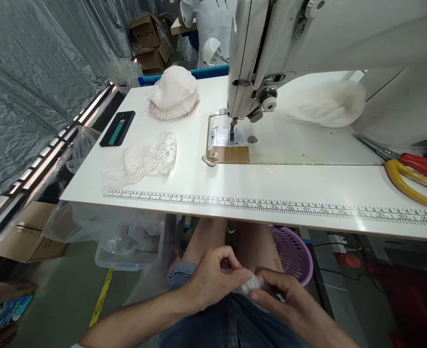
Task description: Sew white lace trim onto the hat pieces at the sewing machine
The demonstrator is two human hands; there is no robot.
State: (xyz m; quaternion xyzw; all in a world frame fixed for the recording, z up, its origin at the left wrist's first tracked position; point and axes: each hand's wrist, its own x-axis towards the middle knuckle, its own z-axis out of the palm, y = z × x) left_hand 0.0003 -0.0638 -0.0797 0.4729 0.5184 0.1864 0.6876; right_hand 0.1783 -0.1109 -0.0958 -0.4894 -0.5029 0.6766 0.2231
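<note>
Over my lap, below the table edge, both hands pinch a small piece of white lace fabric (pixel 249 284). My left hand (pixel 217 275) grips its left side between thumb and fingers. My right hand (pixel 286 295) has the right side, thumb in front. Much of the fabric is hidden by my fingers. On the table above lies a flat piece of white lace (pixel 146 162), and behind it a pale, frayed-edged fabric cup (pixel 175 93). The sewing machine (pixel 251 63) stands to the right, its presser foot (pixel 232 130) over the metal plate, with no fabric under it.
A phone (pixel 117 129) lies at the table's left. Scissors (pixel 409 169) with red and yellow handles rest at the right. White fabric (pixel 325 104) sits under the machine arm. Below are a purple basket (pixel 296 253) and a clear plastic bin (pixel 126 261). A person (pixel 217 24) is beyond the table.
</note>
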